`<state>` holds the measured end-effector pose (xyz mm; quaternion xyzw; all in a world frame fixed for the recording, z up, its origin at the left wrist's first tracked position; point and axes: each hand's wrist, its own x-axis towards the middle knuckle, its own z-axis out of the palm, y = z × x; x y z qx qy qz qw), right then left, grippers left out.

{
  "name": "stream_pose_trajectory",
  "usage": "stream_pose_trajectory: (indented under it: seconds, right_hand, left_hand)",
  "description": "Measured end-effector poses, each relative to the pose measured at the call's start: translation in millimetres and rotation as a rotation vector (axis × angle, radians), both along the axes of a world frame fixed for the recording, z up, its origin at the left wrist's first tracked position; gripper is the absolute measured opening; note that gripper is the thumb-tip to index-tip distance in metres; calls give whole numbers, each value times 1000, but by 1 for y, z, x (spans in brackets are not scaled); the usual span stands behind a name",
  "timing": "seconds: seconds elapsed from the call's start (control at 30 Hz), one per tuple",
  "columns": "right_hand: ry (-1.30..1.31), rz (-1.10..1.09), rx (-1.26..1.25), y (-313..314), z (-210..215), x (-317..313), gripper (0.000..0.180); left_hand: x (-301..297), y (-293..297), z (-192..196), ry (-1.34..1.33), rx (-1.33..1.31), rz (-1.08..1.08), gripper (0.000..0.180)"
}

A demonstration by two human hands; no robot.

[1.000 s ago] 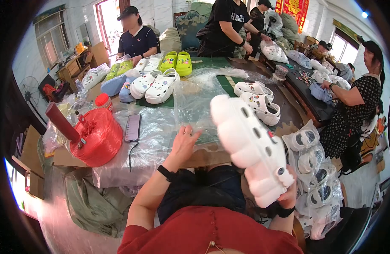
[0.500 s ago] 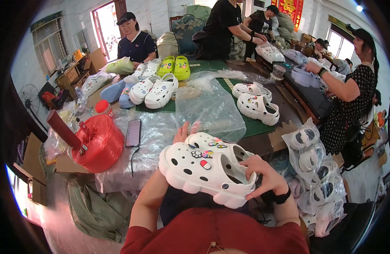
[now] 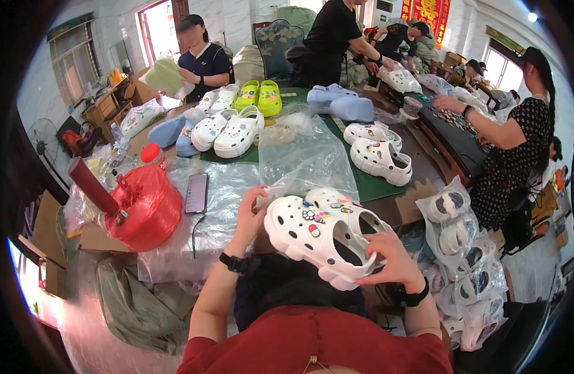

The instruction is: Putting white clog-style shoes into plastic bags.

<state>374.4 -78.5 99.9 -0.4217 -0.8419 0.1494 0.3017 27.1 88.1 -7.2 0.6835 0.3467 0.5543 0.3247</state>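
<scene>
A pair of white clogs (image 3: 299, 234) with colourful charms, a paw print among them, is tilted in front of me above the table's near edge. My right hand (image 3: 393, 260) grips the pair at the heel end, thumb and fingers wrapped round the back straps. At the toe end, my left hand (image 3: 252, 210) pinches the near edge of a clear plastic bag (image 3: 302, 149). That bag lies flat on the table, its opening toward me, and the toes of the clogs are over its near part.
More clogs stand ahead: white (image 3: 237, 134), lime green (image 3: 259, 98), pale blue (image 3: 340, 103) and another white pair (image 3: 380, 153). At left are a red twine roll (image 3: 147, 209), a phone (image 3: 196, 193) and a red-lidded jar (image 3: 153, 156). Bagged clogs (image 3: 464, 243) hang at right. Co-workers stand around.
My left hand has moved from behind the clogs to the bag's edge. The clogs have shifted right. A pale blue pair now stands on the far table, set there by the co-worker's side.
</scene>
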Motion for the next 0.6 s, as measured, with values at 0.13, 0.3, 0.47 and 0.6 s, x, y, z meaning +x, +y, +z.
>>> stream_pose_trajectory:
  seconds: [0.13,0.3,0.47,0.6]
  right_hand:
    - [-34,-141,53,-1,-9,-4,51]
    - [-101,-234,248,-2,-25,-28,55]
    - [-47,-232,229,5,-38,-39,55]
    - [-25,-288,245,4,-41,-48,55]
  left_hand:
    - [14,-22,19,-24,-44,171,48]
    - [33,-40,25,427,290,371,31]
    - [50,-65,49,398,445,193,32]
    - [32,-58,44,500,341,495,28]
